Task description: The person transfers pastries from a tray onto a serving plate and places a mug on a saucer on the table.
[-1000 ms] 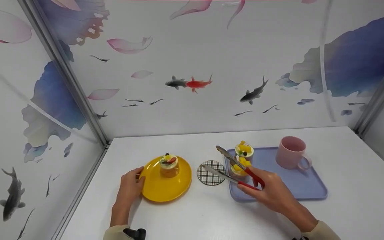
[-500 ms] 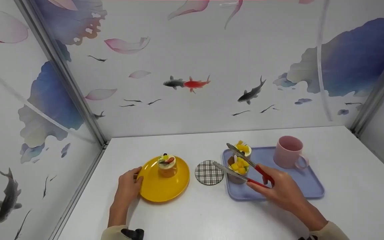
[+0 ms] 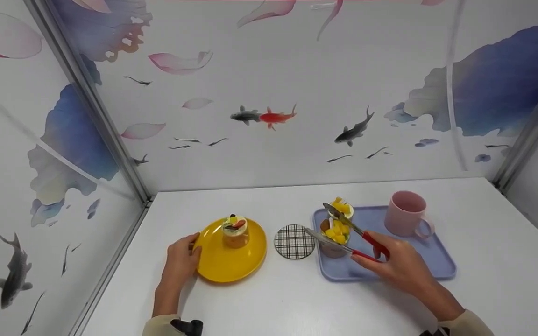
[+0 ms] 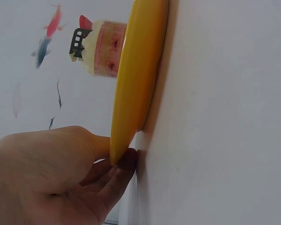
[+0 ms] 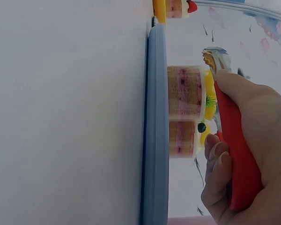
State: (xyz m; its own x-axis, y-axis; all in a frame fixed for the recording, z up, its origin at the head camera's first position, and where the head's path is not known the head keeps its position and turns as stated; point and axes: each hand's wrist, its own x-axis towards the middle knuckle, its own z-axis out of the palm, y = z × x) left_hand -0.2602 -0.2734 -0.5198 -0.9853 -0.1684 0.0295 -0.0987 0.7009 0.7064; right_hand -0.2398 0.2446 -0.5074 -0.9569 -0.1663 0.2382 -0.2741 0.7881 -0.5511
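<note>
My left hand (image 3: 182, 261) pinches the left rim of a yellow plate (image 3: 222, 270), thumb on top and fingers beneath the edge. On that plate stands a small round layered cake (image 3: 236, 237) with cream and fruit. My right hand (image 3: 397, 261) grips red-handled metal tongs (image 3: 364, 237), their arms spread apart. The tong arms overlap a mango-topped cake (image 3: 335, 249) at the left end of a blue tray (image 3: 399, 268). Another fruit-topped cake (image 3: 347, 212) sits just behind it. In the right wrist view, the tongs' red handle (image 5: 236, 154) lies against the palm, above the cake tops.
A pink mug (image 3: 404, 219) stands on the tray's back right. Between plate and tray lies a round checked coaster (image 3: 293, 242). Patterned wall panels (image 3: 269, 158) rise behind the white table (image 3: 259, 308) and at both sides.
My right hand has moved to the right with the tongs, whose tips have gone from above the coaster to over the tray's cakes. The left hand keeps its hold on the plate.
</note>
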